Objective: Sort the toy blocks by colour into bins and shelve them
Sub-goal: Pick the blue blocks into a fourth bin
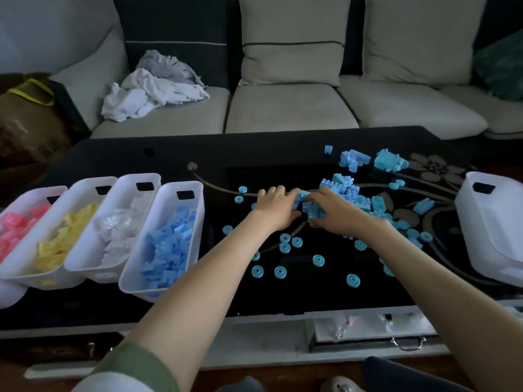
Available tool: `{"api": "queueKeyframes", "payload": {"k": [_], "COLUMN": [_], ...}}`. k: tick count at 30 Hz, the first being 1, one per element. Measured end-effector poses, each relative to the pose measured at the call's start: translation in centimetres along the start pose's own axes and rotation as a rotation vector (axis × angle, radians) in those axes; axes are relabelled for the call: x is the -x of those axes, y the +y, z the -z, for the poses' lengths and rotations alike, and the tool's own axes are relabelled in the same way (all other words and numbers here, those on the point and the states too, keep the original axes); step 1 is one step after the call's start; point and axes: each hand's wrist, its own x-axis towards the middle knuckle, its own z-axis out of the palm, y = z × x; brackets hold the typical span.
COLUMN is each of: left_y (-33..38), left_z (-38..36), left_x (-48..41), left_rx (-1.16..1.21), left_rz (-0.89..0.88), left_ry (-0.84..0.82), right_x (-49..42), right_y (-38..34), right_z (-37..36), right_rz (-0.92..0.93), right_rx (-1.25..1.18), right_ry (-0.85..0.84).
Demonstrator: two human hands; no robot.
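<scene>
Head camera looks down over a grey sofa with a heap of cloth on its seat, and nearer, a black glass table patterned with flowers. At the table's right end a white bin lies tipped over, its inside hidden.

At the left, 4 white bins stand side by side, touching: the pink bin, the yellow bin, the clear bin and the blue bin. Each holds blocks of 1 colour only. Judging from that, pink, yellow and clear are sorted and only blue is left on the table. No bin is shelved yet, and no shelf is in view.

Loose blue blocks lie heaped right of centre, with 2 larger built pieces near the far edge. Both hands work in the middle. The left hand and the right hand curl their fingers round 1 clump of joined blue blocks from either side, seemingly to pull it apart. Small blue rings lie scattered on the glass around the forearms.

No brand, label or writing can be read anywhere.
</scene>
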Motion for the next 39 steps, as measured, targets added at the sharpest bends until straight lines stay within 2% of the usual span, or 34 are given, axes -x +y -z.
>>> {"api": "queueKeyframes", "payload": {"k": [6, 11, 17, 20, 24, 27, 31, 35, 39], "left_y": [0.7, 0.5, 0.7, 0.8, 1.1, 1.0, 0.8, -0.1, -2.2], "left_z": [0.0, 0.1, 0.9, 1.0, 1.0, 1.0, 1.7, 3.1, 4.5], "left_x": [-1.1, -0.6, 0.2, 0.4, 0.5, 0.7, 1.4, 3.1, 5.6], "left_rx": [0.04, 0.149, 0.165, 0.183, 0.157, 0.145, 0.156, 0.169, 0.203], "left_rz": [-0.053, -0.063, -0.067, -0.087, -0.094, -0.081, -0.062, -0.069, -0.031], "left_ry": [0.158, 0.15, 0.043, 0.025, 0.055, 0.078, 0.155, 0.232, 0.265], "right_x": [0.4, 0.6, 0.7, 0.0, -1.1, -1.4, -0.8, -0.5, -0.1], "right_y": [1.0, 1.3, 1.8, 2.2, 2.7, 2.6, 2.3, 1.7, 1.3], "right_z": [0.4, 0.5, 2.6, 2.5, 0.2, -0.3, 0.0, 0.4, 1.1], "right_rz": [0.025, 0.007, 0.001, -0.028, -0.022, -0.004, -0.019, -0.032, -0.073], "right_rx": [-0.049, -0.123, -0.196, -0.092, 0.177, 0.213, 0.145, -0.07, -0.181], "right_ry": [-0.018, -0.056, 0.076, 0.119, 0.016, 0.042, 0.128, 0.245, 0.265]}}
